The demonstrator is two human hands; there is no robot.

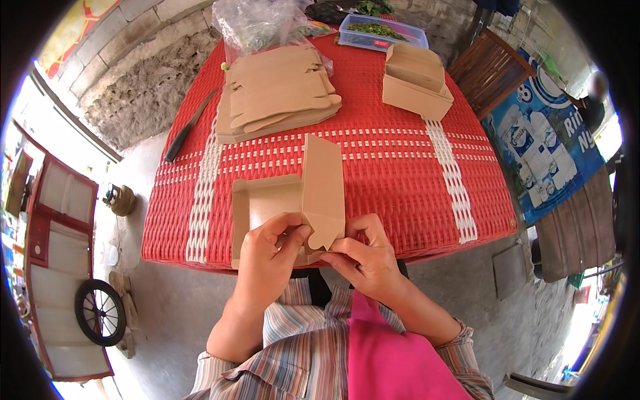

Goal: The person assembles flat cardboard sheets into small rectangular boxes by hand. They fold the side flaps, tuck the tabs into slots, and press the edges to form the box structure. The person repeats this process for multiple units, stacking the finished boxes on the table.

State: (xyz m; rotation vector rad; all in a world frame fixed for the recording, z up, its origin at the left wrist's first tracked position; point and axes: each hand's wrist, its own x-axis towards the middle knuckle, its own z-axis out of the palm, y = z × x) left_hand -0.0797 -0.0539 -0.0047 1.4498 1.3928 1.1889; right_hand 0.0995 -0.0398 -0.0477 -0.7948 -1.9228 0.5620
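Note:
A partly folded brown cardboard box (pixel 324 180) lies at the near edge of the red woven table (pixel 400 193), its lid panel raised on the right side. My left hand (pixel 272 248) grips the box's near side, thumb and forefinger pinched by a flap. On the right, my right hand (pixel 365 255) pinches the near right corner of the same box, close to a notched tab. Beyond it lies a stack of flat, unfolded cardboard boxes (pixel 280 90). A formed cardboard box (pixel 417 83) stands at the far right with its lid up.
A knife (pixel 190 127) with a dark handle lies along the table's left edge. At the back are a clear plastic bag (pixel 257 27) and a plastic container (pixel 383 32) of chopped greens. A wooden chair (pixel 490 73) stands beyond the right edge.

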